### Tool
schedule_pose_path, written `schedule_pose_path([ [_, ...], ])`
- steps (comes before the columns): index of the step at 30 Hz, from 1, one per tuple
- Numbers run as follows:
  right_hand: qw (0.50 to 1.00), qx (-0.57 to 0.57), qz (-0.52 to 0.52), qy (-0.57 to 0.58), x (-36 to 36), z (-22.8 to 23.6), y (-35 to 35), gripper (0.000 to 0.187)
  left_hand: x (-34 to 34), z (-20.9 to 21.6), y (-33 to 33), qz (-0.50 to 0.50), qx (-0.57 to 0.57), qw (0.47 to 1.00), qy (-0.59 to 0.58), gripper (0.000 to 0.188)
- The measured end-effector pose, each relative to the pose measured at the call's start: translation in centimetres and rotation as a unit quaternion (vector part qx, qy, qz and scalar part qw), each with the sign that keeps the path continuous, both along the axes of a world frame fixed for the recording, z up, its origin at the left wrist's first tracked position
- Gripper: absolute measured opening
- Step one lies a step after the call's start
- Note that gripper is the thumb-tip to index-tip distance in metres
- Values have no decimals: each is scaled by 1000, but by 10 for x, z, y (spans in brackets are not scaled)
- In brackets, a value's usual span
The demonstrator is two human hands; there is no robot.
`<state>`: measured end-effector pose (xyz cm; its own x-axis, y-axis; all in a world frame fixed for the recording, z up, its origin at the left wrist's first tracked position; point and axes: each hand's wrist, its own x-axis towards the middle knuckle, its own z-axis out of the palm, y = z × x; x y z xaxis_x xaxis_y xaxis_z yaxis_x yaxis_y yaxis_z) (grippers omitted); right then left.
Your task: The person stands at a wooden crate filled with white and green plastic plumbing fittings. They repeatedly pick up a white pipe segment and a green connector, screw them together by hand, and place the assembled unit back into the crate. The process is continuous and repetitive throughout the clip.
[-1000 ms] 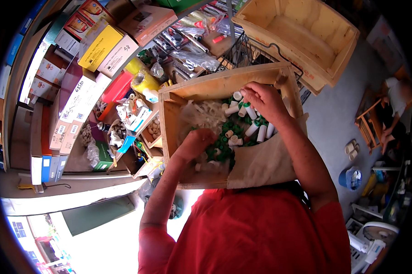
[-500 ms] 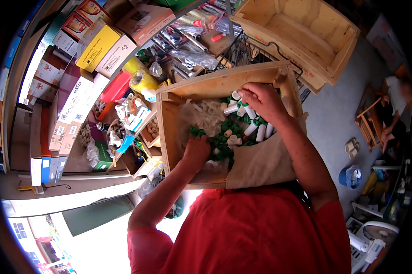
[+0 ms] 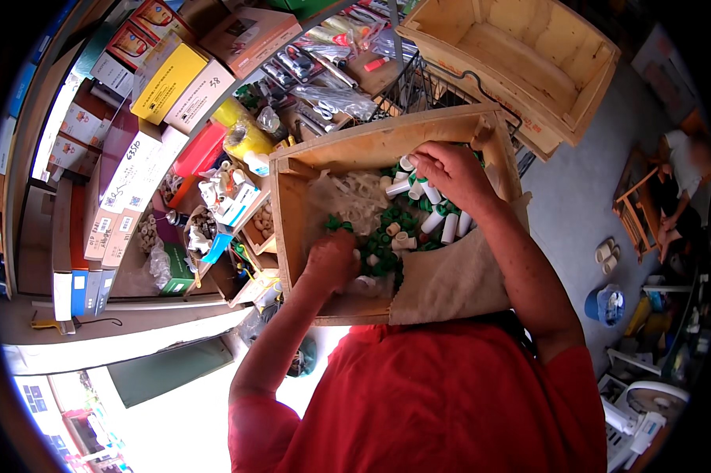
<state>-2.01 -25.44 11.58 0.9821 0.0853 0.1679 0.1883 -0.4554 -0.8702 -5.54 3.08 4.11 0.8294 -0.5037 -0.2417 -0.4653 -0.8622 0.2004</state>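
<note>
In front of me is a wooden box (image 3: 286, 236) holding many green plastic pieces (image 3: 384, 256) and white pipe fittings (image 3: 450, 228). My left hand (image 3: 333, 258) is curled at the box's left side, and a few green pieces show at its fingertips. Toward the far side, my right hand (image 3: 447, 170) has its thumb and fingers pinched together at a short white pipe fitting (image 3: 406, 163). Crumpled clear plastic (image 3: 347, 193) lies in the box between the hands. A beige cloth (image 3: 450, 280) covers the near right corner, below my right forearm.
Another wooden box (image 3: 521, 67) stands at the far right, above a black wire basket (image 3: 418, 91). Shelves with cardboard boxes (image 3: 174, 87) and small hardware rise on the left. A person (image 3: 678, 173) sits by a wooden chair at the right, and a fan (image 3: 651, 410) is near me.
My left hand has shifted slightly left and toward me, the green pieces at its fingertips moving left. My right hand has barely moved.
</note>
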Motion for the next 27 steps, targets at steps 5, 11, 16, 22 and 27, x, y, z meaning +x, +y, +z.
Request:
schedule_pose_path([
  [5, 1000, 3, 1, 5, 0, 1, 2, 23, 7, 5, 1, 116, -199, 971, 61, 26],
  [11, 1000, -1, -1, 12, 0, 1, 2, 22, 18, 5, -2, 73, -266, 959, 58, 33],
  [16, 1000, 1, -4, 14, 0, 2, 1, 23, 24, -1, -10, 50, -274, 958, 70, 32],
  [22, 1000, -5, -5, 5, 0, 4, 1, 24, 24, -9, -28, 69, -263, 948, 164, 31],
  [27, 1000, 4, -6, -1, 1, 1, -1, 23, 21, -11, -33, 66, -277, 948, 144, 30],
])
